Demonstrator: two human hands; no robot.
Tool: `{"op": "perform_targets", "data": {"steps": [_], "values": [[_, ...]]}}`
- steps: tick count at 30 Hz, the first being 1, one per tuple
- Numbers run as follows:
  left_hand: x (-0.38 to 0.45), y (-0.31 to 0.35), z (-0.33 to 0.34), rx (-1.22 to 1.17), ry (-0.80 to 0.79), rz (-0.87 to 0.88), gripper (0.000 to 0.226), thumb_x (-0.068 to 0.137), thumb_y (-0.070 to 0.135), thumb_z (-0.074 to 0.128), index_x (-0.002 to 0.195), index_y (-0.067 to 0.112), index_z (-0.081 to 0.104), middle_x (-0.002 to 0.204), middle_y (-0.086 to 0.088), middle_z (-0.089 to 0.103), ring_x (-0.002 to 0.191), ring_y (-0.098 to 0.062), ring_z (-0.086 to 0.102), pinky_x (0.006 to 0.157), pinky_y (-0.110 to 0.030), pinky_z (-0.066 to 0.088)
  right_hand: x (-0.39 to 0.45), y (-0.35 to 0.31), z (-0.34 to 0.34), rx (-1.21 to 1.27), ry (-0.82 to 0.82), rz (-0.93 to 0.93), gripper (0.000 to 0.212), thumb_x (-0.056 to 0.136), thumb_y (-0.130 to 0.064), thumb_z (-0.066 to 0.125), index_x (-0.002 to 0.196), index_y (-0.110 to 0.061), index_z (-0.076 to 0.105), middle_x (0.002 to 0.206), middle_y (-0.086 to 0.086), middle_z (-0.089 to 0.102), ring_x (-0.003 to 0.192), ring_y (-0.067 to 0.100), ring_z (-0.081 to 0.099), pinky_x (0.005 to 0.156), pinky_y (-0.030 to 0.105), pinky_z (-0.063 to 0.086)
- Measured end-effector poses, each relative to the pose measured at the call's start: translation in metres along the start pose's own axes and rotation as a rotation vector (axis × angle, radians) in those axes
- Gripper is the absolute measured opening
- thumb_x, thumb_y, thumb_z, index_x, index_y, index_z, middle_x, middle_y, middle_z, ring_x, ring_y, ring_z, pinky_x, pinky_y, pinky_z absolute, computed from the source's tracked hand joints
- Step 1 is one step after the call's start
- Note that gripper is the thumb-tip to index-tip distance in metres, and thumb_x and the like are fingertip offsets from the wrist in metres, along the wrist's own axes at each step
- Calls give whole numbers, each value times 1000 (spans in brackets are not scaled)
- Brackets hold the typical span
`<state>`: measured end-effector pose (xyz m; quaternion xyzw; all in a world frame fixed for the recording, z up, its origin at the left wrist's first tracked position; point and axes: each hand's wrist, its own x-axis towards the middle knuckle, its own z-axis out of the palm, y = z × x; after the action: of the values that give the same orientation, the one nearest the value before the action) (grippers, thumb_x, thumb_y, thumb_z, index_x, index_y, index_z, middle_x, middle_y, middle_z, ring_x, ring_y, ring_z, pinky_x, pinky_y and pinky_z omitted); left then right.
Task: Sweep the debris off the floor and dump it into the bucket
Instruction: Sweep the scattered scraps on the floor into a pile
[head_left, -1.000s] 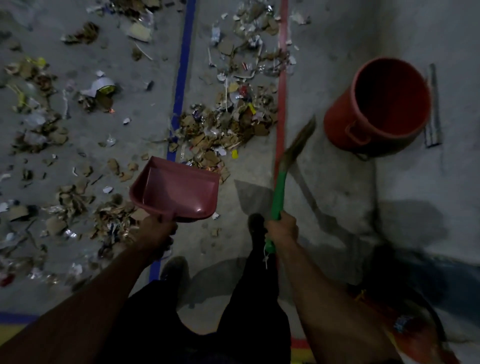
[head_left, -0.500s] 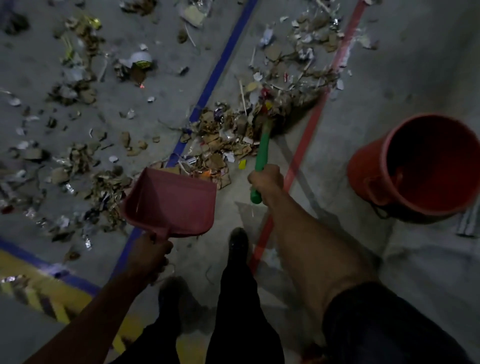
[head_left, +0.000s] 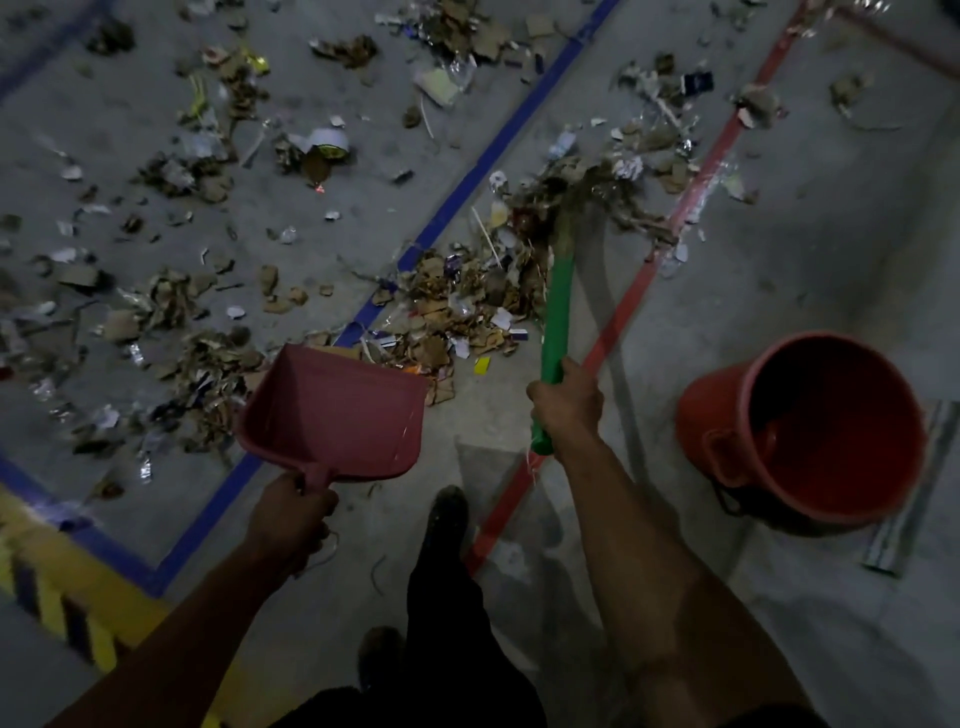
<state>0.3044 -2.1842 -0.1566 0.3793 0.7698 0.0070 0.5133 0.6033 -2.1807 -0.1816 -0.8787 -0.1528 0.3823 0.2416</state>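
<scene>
My left hand grips the handle of a pink dustpan, held just above the floor with its mouth toward a heap of cardboard and paper debris. My right hand grips the green handle of a broom; its bristles lie in the far side of the heap, blurred. An orange bucket stands on the floor to the right, its inside dark.
Scraps of debris litter the grey floor to the left and far ahead. A blue floor line and a red floor line run diagonally. Yellow hazard striping marks the lower left. My shoe stands between the lines.
The broom swung from right of the red line into the debris heap. The view turned, so the bucket shifted to the lower right. The dustpan stayed before my left hand.
</scene>
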Motion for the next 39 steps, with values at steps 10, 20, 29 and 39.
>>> {"op": "perform_targets", "data": {"steps": [10, 20, 29, 39], "values": [[-41, -36, -14, -100, 29, 60, 10, 86, -1, 57, 91, 8, 53, 62, -15, 50, 40, -19, 41, 31, -18, 29, -56, 15, -30, 11, 19, -14, 41, 76, -13, 69, 117, -14, 64, 88, 8, 67, 67, 21, 66, 57, 30, 54], [-98, -123, -29, -99, 54, 59, 6, 86, 3, 56, 90, 6, 55, 66, -12, 55, 49, -22, 51, 40, -21, 37, -168, 72, -44, -54, -219, -165, 32, 81, -16, 76, 108, -10, 60, 74, 10, 61, 44, 19, 55, 41, 25, 45], [-141, -194, -32, -219, 128, -68, 9, 86, 3, 59, 92, 0, 52, 75, -18, 56, 53, -25, 54, 42, -25, 39, -216, 103, -22, -464, -484, -423, 50, 73, -12, 68, 123, -9, 60, 90, 16, 67, 69, 34, 66, 63, 46, 57], [-174, -198, 31, -460, 283, -280, 18, 91, 9, 61, 100, -3, 52, 67, -15, 50, 53, -24, 52, 42, -24, 36, -147, 84, -30, -835, -806, -672, 62, 72, -15, 68, 133, -18, 57, 83, 10, 69, 67, 29, 68, 60, 39, 58]]}}
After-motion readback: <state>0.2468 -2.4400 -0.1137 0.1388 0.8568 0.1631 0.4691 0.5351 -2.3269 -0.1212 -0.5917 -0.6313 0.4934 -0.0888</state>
